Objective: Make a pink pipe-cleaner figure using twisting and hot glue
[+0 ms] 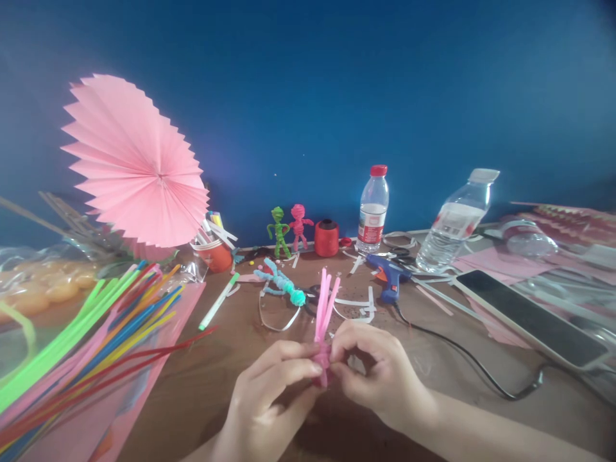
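Note:
Pink pipe cleaners (pixel 324 308), bundled upright with their straight ends fanning out at the top, stand between my two hands. A wrapped section girds the middle of the bundle. My left hand (pixel 274 391) is closed on it, thumb and fingers pinching from the left. At the right side of the wrap, my right hand (pixel 380 372) has thumb and index finger pinched together; what lies between those fingertips is too small to make out. Beyond my hands lies a blue pipe-cleaner figure (pixel 283 285) with a turquoise head. Green (pixel 278 231) and pink (pixel 299 226) pipe-cleaner figures stand at the wall.
Loose coloured pipe cleaners (pixel 101 333) cover the left side. A blue glue gun (pixel 391 277) trails its cord to the right. Two water bottles (pixel 373 212), a phone (pixel 532 317), a marker (pixel 219 301), a red spool (pixel 326 239) and a pink paper fan (pixel 139 167) are around.

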{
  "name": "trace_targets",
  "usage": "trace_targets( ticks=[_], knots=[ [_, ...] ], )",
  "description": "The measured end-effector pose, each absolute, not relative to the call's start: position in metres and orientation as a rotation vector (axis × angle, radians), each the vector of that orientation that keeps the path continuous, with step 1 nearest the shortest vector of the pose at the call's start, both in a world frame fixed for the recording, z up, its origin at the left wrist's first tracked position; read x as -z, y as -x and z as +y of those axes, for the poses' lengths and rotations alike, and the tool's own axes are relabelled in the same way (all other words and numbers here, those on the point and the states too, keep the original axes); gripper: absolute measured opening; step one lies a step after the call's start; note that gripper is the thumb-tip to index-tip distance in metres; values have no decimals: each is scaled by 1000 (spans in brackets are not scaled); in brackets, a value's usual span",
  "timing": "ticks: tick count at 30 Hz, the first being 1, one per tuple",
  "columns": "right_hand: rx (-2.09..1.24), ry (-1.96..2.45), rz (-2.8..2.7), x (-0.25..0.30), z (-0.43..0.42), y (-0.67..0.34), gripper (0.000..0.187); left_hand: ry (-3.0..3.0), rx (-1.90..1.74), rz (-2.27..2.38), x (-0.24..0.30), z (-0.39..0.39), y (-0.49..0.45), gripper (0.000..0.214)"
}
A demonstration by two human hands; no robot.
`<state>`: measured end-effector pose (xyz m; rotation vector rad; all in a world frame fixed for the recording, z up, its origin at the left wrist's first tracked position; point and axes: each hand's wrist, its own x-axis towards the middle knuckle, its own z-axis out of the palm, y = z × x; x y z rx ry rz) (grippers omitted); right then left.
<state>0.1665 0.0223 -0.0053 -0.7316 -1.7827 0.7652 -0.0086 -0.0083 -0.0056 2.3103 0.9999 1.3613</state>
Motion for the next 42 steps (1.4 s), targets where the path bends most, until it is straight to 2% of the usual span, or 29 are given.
trace_targets(
  ticks=[42],
  knots=[
    [-676, 762, -1857, 7, 19, -166, 19, -2371, -1357, 949, 0, -8, 6, 24]
  ],
)
